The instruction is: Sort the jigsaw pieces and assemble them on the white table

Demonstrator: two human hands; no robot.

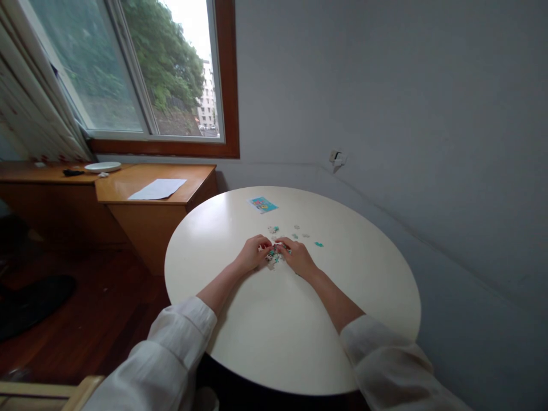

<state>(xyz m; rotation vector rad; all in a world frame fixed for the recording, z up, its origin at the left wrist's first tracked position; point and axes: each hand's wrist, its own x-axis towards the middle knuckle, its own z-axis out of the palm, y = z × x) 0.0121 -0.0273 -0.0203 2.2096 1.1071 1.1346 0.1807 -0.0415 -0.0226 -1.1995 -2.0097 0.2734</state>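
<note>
On the round cream table [257, 342] lies a small cluster of joined puzzle pieces [274, 256], teal and white. My left hand [253, 253] and my right hand [298, 257] meet over it, fingers curled and pinching at pieces of the cluster. Both forearms stretch out from white sleeves. A few loose puzzle pieces [299, 234] are scattered just beyond my hands, one teal piece [319, 244] to the right. A small colourful picture card [262, 204] lies farther back on the table.
A wooden desk [128, 194] stands at the left under a window [128, 68], bearing a sheet of paper [157, 189], a white plate [103, 166] and a small dark object. Grey walls close in behind and to the right. A wooden chair edge [47, 394] shows bottom left.
</note>
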